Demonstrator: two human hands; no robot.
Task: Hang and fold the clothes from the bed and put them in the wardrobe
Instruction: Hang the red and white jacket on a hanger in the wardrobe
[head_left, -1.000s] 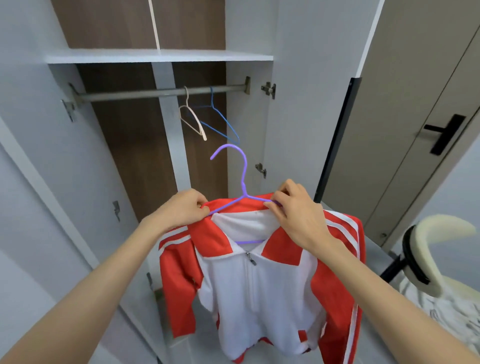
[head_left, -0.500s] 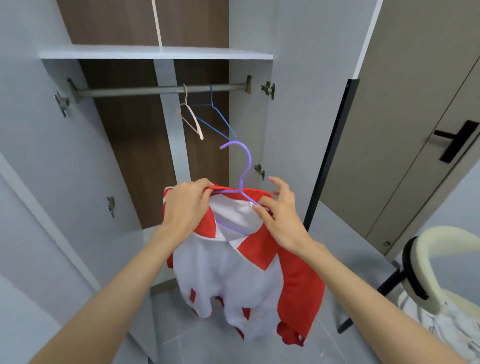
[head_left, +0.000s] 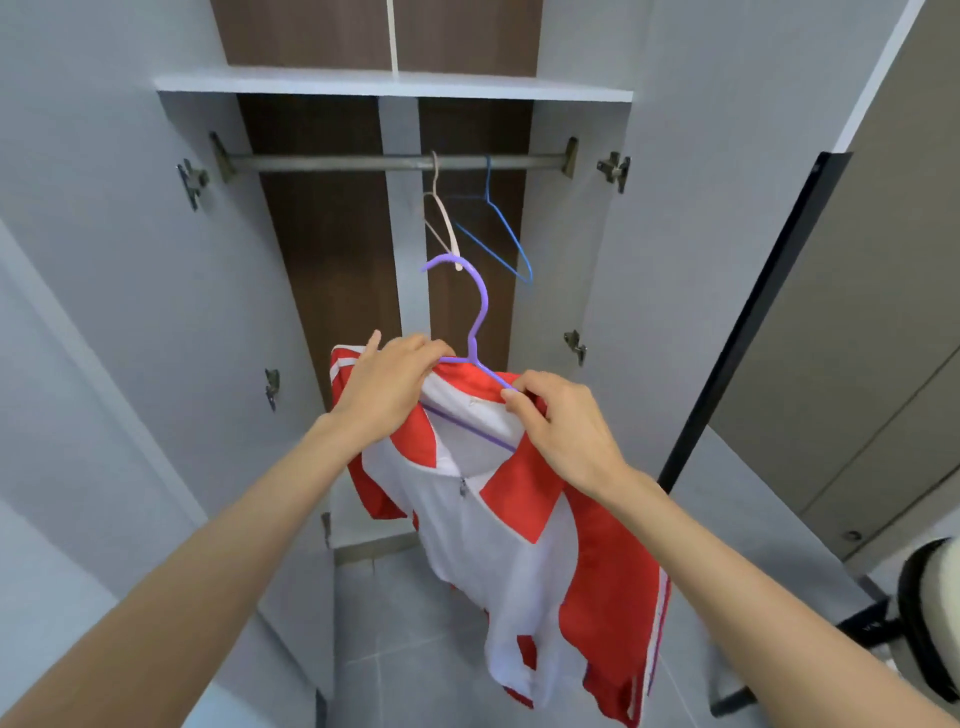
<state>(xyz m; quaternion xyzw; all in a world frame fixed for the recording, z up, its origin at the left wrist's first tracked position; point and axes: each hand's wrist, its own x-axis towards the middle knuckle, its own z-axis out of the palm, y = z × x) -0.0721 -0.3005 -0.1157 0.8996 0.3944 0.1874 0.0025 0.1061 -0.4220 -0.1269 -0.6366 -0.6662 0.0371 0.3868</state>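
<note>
While the wardrobe (head_left: 322, 260) stands open, the red-and-white jacket (head_left: 519, 561) hangs in front of it, below the rail (head_left: 332, 162). Left hand (head_left: 392, 387): fingers curled together over jacket shoulder. Right hand (head_left: 566, 431): thumb and forefinger pinch collar against purple hanger (head_left: 480, 312), which carries the jacket. Blue hanger (head_left: 498, 234) and white hanger (head_left: 444, 218) hang on the rail.

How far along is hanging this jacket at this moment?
Done: the red and white jacket sits on the purple hanger. In hand: the left hand and right hand grip its shoulders, below the rail. Left: hooking it onto the rail beside the white hanger and blue hanger.
</note>
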